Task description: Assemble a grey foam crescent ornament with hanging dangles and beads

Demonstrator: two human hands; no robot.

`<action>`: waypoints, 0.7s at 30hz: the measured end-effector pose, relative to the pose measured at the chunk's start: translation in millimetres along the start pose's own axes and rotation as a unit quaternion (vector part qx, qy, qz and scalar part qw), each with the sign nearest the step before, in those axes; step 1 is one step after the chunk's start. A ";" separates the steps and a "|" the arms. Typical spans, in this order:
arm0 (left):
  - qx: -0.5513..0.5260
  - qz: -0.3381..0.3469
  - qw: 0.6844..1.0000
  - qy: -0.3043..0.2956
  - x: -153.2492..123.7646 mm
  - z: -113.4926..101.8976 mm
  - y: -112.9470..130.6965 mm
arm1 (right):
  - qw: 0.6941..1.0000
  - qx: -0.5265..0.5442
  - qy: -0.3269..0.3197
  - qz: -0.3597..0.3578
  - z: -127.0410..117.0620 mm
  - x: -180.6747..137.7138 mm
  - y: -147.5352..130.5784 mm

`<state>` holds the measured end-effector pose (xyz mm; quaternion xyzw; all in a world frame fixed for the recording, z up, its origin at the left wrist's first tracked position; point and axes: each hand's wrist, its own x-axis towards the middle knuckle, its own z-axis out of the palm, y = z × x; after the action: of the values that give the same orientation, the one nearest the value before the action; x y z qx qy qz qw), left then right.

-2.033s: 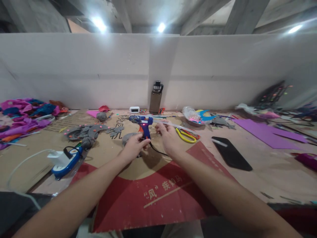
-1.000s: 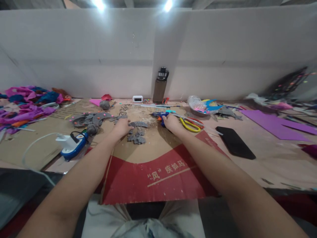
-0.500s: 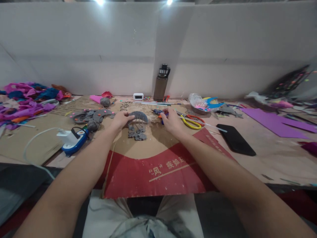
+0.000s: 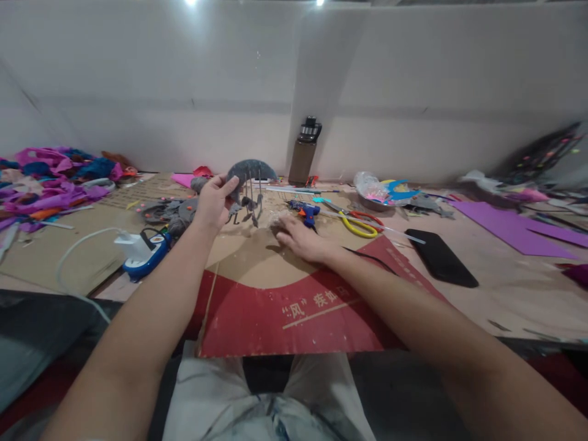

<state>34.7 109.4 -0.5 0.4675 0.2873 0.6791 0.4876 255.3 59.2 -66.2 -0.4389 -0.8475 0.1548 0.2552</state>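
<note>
My left hand point(image 4: 212, 202) grips a grey half-round foam piece point(image 4: 252, 171) and holds it up above the cardboard, with several thin strands and small grey shapes point(image 4: 248, 208) dangling under it. My right hand point(image 4: 299, 239) lies flat on the brown cardboard sheet point(image 4: 257, 263), fingers stretched out, holding nothing. Just beyond its fingertips lies a blue hot glue gun point(image 4: 305, 211) on its side, its black cord running back under my right forearm.
Yellow scissors point(image 4: 355, 228), a black phone point(image 4: 442, 266), a brown water bottle point(image 4: 305, 153) at the white wall, a blue and white charger with cable point(image 4: 142, 255), grey foam cut-outs point(image 4: 168, 211), colourful scraps point(image 4: 46, 184) at left, purple sheets point(image 4: 509, 229) at right.
My right hand set the glue gun down and came to rest flat on the cardboard. My left hand picked up the grey half-round piece and raised it off the cardboard.
</note>
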 end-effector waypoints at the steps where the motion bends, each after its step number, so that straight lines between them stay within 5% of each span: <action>1: -0.010 0.005 1.000 0.012 0.7 -0.4 3.9 | 0.999 -0.021 -0.046 -0.013 1.8 -8.3 -10.2; 4: -0.028 0.012 0.999 0.040 3.1 -3.2 11.8 | 0.980 0.016 -0.166 -0.107 -5.1 -41.7 -52.6; 7: -0.036 0.019 0.998 0.046 6.2 -6.5 13.5 | 0.929 0.146 -0.270 -0.209 -23.0 -58.9 -80.5; 11: -0.041 0.029 0.998 0.049 9.7 -9.3 13.0 | 0.986 0.094 -0.088 -0.109 -25.3 -17.5 -49.4; 14: -0.037 0.032 0.998 0.046 10.0 -10.0 14.2 | 0.997 -0.034 -0.068 -0.002 -5.2 23.7 -14.7; 16: -0.037 0.030 0.998 0.048 9.2 -9.6 14.9 | 0.992 -0.077 -0.089 0.033 9.5 28.3 -15.3; 19: -0.032 0.026 0.997 0.059 7.9 -7.8 14.9 | 0.978 -0.036 -0.161 -0.126 19.9 -6.4 -57.0; 21: -0.028 0.027 0.997 0.060 7.7 -6.7 14.0 | 0.941 0.047 -0.222 -0.253 16.1 -38.2 -93.8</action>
<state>22.3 112.0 11.4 0.4202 0.2843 0.7264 0.4637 202.3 -26.0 -45.1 -0.1523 -0.9574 0.2180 0.1120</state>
